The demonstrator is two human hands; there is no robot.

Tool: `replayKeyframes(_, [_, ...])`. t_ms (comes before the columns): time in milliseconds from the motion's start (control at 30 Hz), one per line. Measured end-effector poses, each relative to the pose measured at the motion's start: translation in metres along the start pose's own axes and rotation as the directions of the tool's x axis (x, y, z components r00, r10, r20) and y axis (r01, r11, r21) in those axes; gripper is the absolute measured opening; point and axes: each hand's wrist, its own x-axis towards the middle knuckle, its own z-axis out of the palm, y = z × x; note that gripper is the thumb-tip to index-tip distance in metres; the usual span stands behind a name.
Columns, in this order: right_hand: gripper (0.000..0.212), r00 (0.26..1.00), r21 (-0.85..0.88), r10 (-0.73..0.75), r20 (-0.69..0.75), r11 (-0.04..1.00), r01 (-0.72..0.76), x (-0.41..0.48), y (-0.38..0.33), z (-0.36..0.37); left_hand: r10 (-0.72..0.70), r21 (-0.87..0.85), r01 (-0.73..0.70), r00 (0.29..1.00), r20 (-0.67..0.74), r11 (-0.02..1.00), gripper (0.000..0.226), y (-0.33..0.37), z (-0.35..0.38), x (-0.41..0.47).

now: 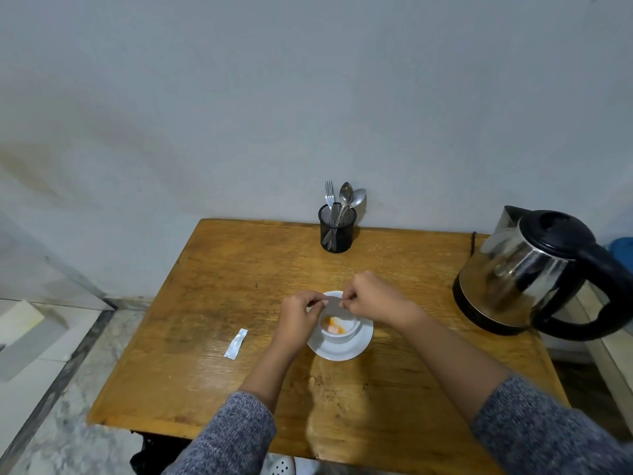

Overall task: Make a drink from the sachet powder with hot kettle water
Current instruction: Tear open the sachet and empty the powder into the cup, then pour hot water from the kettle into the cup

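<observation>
1. Head view: both hands sit over the white cup on its saucer, mid-table. The left hand and right hand each pinch an end of a pale sachet (blurry, hard to make out).
2. Orange and white powder shows inside the cup.
3. Another sachet lies left of the saucer.
4. The kettle stands far right, its handle cut off by the frame edge.
</observation>
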Motion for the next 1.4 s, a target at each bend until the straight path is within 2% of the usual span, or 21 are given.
replayKeyframes(267, [0.015, 1.0, 0.007, 0.015, 0.007, 1.0, -0.015, -0.002, 0.0, 0.003, -0.003, 0.039, 0.002, 1.0, 0.01, 0.999, 0.015, 0.001, 0.001, -0.001])
replayKeyframes(500, [0.011, 0.999, 0.07, 0.037, -0.032, 0.997, -0.034, -0.004, 0.006, 0.008, -0.033, -0.009, 0.033, 0.999, -0.032, 0.999, 0.014, 0.001, 0.004, -0.006])
replayKeyframes(733, [0.008, 0.992, 0.193, 0.091, -0.082, 0.978, -0.074, -0.002, 0.007, 0.011, -0.102, -0.146, 0.091, 0.993, -0.067, 0.985, 0.011, 0.003, 0.002, -0.005])
replayKeyframes(967, [0.004, 0.966, 0.485, 0.176, -0.191, 0.872, -0.063, 0.013, -0.022, 0.016, -0.184, -0.327, 0.122, 0.969, -0.165, 0.937, 0.009, -0.008, -0.027, 0.003])
replayKeyframes(1100, [0.019, 0.963, 0.547, 0.2, -0.18, 0.834, -0.071, 0.033, -0.052, 0.038, -0.263, -0.334, 0.181, 0.939, -0.222, 0.925, 0.017, -0.037, -0.049, 0.002])
replayKeyframes(1267, [0.033, 0.972, 0.476, 0.224, -0.076, 0.864, -0.162, 0.058, -0.088, 0.089, -0.37, -0.27, 0.304, 0.897, -0.242, 0.914, 0.018, -0.082, -0.072, -0.021])
replayKeyframes(1400, [0.033, 0.975, 0.37, 0.221, -0.038, 0.909, -0.191, 0.07, -0.105, 0.127, -0.423, -0.189, 0.386, 0.876, -0.231, 0.903, 0.019, -0.109, -0.083, -0.037])
